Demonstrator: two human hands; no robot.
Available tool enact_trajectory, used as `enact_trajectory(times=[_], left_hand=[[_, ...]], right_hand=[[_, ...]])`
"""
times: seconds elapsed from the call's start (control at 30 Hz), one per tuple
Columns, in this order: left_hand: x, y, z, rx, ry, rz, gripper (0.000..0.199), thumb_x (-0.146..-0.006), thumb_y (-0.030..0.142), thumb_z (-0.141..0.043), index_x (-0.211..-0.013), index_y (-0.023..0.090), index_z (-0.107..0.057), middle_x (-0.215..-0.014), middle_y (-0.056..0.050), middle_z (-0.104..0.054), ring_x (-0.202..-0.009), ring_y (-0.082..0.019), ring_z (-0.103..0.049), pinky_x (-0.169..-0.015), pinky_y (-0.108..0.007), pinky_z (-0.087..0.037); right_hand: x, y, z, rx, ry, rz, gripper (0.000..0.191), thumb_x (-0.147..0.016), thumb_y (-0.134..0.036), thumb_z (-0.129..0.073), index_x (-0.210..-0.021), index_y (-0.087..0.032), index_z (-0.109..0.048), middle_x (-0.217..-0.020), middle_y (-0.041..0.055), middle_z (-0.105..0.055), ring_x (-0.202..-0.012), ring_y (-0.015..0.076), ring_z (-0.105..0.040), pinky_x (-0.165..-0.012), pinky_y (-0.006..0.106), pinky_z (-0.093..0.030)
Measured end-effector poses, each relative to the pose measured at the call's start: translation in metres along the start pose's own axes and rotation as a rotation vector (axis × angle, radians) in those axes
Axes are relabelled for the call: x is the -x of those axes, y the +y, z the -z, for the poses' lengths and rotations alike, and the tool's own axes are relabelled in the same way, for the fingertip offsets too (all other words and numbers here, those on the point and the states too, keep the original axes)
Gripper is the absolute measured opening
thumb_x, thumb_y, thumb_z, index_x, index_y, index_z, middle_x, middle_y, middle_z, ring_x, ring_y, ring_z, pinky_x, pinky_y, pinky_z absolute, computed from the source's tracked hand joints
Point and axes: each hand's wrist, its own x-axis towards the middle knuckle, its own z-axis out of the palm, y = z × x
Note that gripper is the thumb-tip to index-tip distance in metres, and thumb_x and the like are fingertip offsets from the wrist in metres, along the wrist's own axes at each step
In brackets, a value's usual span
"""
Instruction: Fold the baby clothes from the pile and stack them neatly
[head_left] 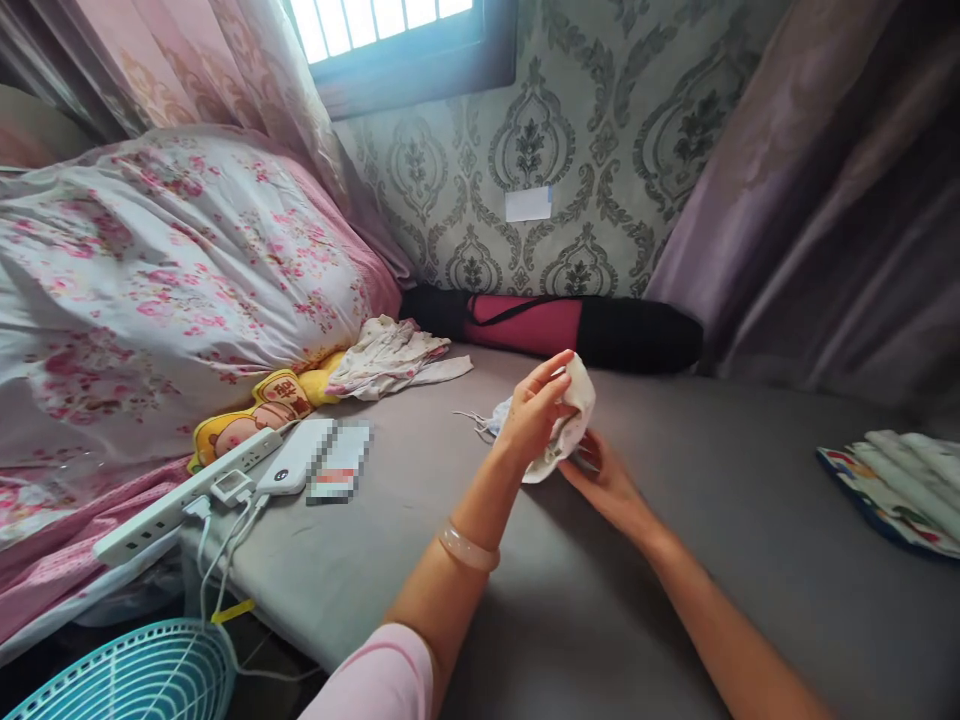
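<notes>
A small white cloth item (pixel 580 392) is held up between my two hands over the grey bed surface (pixel 420 560). My left hand (pixel 534 412), with a pale bangle on its wrist, grips the cloth's upper part between thumb and fingers. Lower and to the right, my right hand (pixel 600 478) pinches its bottom edge. Behind my left hand lies a light blue item (pixel 498 416) with thin white strings, partly hidden. What kind of item the cloth is cannot be made out.
Crumpled patterned clothing (pixel 390 355), a power strip (pixel 225 490), a white power bank (pixel 298 458) and a blurred-out flat object (pixel 341 462) lie left. A black-and-pink bag (pixel 525 325) lines the wall. Folded cloths (pixel 900 485) sit right; a blue basket (pixel 150 670) stands bottom left.
</notes>
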Motion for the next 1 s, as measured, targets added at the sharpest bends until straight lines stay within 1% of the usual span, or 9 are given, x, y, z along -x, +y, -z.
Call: enact_trajectory(times=[0.07,0.23,0.4,0.47,0.53,0.63,0.73,0.9,1.0], left_hand=[[0.003,-0.003,-0.004,0.003,-0.009,0.012,0.053,-0.074,0.039,-0.071,-0.124,0.024,-0.062,-0.106,-0.007,-0.066,-0.084,-0.016,-0.064,-0.069,-0.025,-0.051],[0.000,-0.004,0.012,-0.053,0.071,0.002,0.055,-0.073,0.028,-0.064,-0.127,0.022,-0.058,-0.110,-0.007,-0.066,-0.086,-0.015,-0.063,-0.074,-0.028,-0.052],[-0.009,-0.011,0.043,-0.326,0.224,-0.156,0.057,-0.069,0.017,-0.058,-0.126,0.019,-0.056,-0.118,-0.009,-0.062,-0.108,-0.021,-0.059,-0.089,-0.033,-0.050],[-0.011,-0.015,0.052,-0.467,0.258,-0.246,0.054,-0.066,0.013,-0.057,-0.120,0.018,-0.059,-0.124,-0.010,-0.059,-0.116,-0.023,-0.055,-0.092,-0.033,-0.049],[-0.011,-0.017,0.057,-0.595,0.252,-0.293,0.052,-0.066,0.010,-0.055,-0.117,0.018,-0.060,-0.127,-0.011,-0.055,-0.116,-0.023,-0.055,-0.089,-0.031,-0.050],[-0.008,-0.018,0.055,-0.728,0.167,-0.292,0.047,-0.070,0.011,-0.056,-0.116,0.020,-0.060,-0.126,-0.011,-0.053,-0.110,-0.022,-0.056,-0.080,-0.029,-0.052],[-0.003,-0.021,0.048,-0.806,0.072,-0.282,0.037,-0.072,0.015,-0.062,-0.109,0.020,-0.062,-0.118,-0.009,-0.056,-0.099,-0.019,-0.058,-0.076,-0.027,-0.052],[0.001,-0.033,0.039,-0.918,0.038,-0.210,0.008,-0.077,0.022,-0.062,-0.084,0.020,-0.066,-0.091,-0.005,-0.062,-0.081,-0.016,-0.059,-0.069,-0.026,-0.047],[0.002,-0.039,0.034,-0.918,0.061,-0.184,0.012,-0.079,0.028,-0.059,-0.072,0.020,-0.064,-0.095,-0.007,-0.063,-0.088,-0.018,-0.059,-0.070,-0.026,-0.045]], right_hand=[[-0.005,-0.013,-0.012,-0.085,-0.053,0.035,0.064,-0.077,-0.043,-0.065,-0.134,-0.022,-0.045,-0.120,0.0111,-0.064,-0.106,0.0258,-0.064,-0.088,0.040,-0.054],[-0.012,-0.015,-0.020,0.064,0.042,-0.040,0.044,-0.076,-0.019,-0.056,-0.119,-0.023,-0.057,-0.106,0.0061,-0.069,-0.103,0.0257,-0.063,-0.090,0.039,-0.051],[-0.017,-0.010,0.012,0.142,0.129,-0.060,0.049,-0.071,-0.010,-0.045,-0.116,-0.022,-0.059,-0.115,0.0064,-0.068,-0.110,0.0224,-0.060,-0.098,0.039,-0.044],[-0.018,-0.018,0.031,0.112,0.176,-0.013,0.048,-0.069,-0.012,-0.044,-0.113,-0.020,-0.062,-0.115,0.0071,-0.068,-0.109,0.0215,-0.060,-0.098,0.037,-0.044],[-0.016,-0.030,0.049,0.059,0.196,0.006,0.045,-0.069,-0.016,-0.045,-0.109,-0.018,-0.065,-0.109,0.0072,-0.070,-0.101,0.0212,-0.063,-0.091,0.034,-0.047],[-0.010,-0.048,0.070,-0.004,0.197,-0.039,0.038,-0.070,-0.023,-0.047,-0.100,-0.017,-0.070,-0.094,0.0054,-0.072,-0.081,0.0197,-0.065,-0.072,0.029,-0.049],[-0.004,-0.058,0.080,-0.101,0.173,-0.130,0.036,-0.069,-0.027,-0.050,-0.096,-0.016,-0.072,-0.080,0.0038,-0.071,-0.066,0.0170,-0.060,-0.057,0.025,-0.043],[-0.001,-0.059,0.090,-0.125,0.061,-0.236,0.030,-0.068,-0.029,-0.051,-0.085,-0.016,-0.071,-0.068,0.0019,-0.067,-0.063,0.0159,-0.058,-0.055,0.023,-0.041],[0.000,-0.051,0.099,0.042,0.020,-0.215,0.023,-0.069,-0.030,-0.049,-0.072,-0.016,-0.068,-0.062,0.0002,-0.062,-0.059,0.0142,-0.053,-0.051,0.022,-0.037]])
